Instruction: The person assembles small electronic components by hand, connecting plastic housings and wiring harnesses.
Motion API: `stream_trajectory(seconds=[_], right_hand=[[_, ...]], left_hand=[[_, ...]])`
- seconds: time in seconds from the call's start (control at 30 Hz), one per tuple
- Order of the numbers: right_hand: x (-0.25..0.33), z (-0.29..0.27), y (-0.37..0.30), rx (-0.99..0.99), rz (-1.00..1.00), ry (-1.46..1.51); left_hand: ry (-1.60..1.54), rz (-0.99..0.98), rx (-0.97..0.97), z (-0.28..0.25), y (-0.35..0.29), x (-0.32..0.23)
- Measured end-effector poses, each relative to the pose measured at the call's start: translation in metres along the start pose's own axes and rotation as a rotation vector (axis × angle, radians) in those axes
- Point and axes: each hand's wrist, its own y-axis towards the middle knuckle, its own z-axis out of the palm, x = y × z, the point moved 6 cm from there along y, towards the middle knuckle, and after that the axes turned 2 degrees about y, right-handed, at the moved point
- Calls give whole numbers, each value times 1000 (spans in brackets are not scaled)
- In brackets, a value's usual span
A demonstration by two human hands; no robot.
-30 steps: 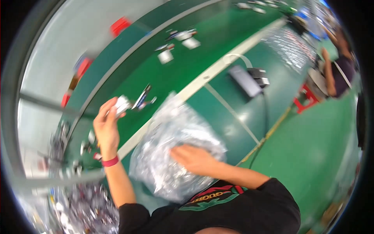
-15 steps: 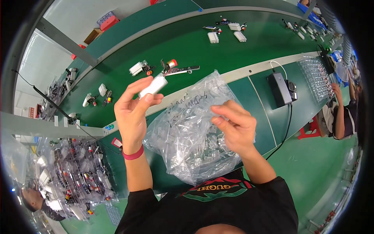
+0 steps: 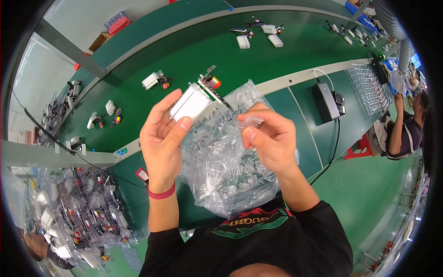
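My left hand [image 3: 159, 143] is closed on a white plastic block-shaped assembly [image 3: 191, 102], thumb on its near edge and fingers behind. From its far end stick out a dark narrow strip and a small red-and-yellow cylinder [image 3: 214, 82]. To the right, my right hand [image 3: 274, 141] pinches a small clear plastic piece [image 3: 250, 122] between thumb and forefinger, just apart from the assembly. Below both hands lies a large clear plastic bag [image 3: 210, 173] full of small transparent pieces. Its mouth is partly hidden by my right hand.
Similar white assemblies [image 3: 150, 81] lie on the green conveyor belt [image 3: 198, 51] beyond. A black power adapter [image 3: 326, 101] with cables sits at right, near a clear blister tray [image 3: 368, 85]. Bagged assemblies [image 3: 92, 212] pile up at left. A co-worker [image 3: 406, 120] is at far right.
My left hand has turned the assembly so its broad white face shows and its strip points toward my right hand. The clear piece in my right hand now shows plainly.
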Motion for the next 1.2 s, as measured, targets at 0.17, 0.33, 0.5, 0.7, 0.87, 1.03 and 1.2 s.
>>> stream_trajectory(seconds=[0.17,0.33,0.5,0.7,0.87,1.03,1.2], right_hand=[[8,4,1,-26,-30,23],[21,3,4,20,10,-58],[28,-1,9,-113,10,-99],[15,6,10,-26,71,-44],[10,9,10,-4,68,-28],[6,10,9,12,56,23],[-8,13,1,-174,157,291]], left_hand=[[-209,-129,59,13,-5,-1],[-214,-98,71,19,-9,-3],[-136,-30,163,23,-12,-5],[-82,-13,188,28,-15,-3],[-60,6,208,26,-17,-5],[-144,-21,208,29,-17,-1],[-165,29,232,29,-17,-1]])
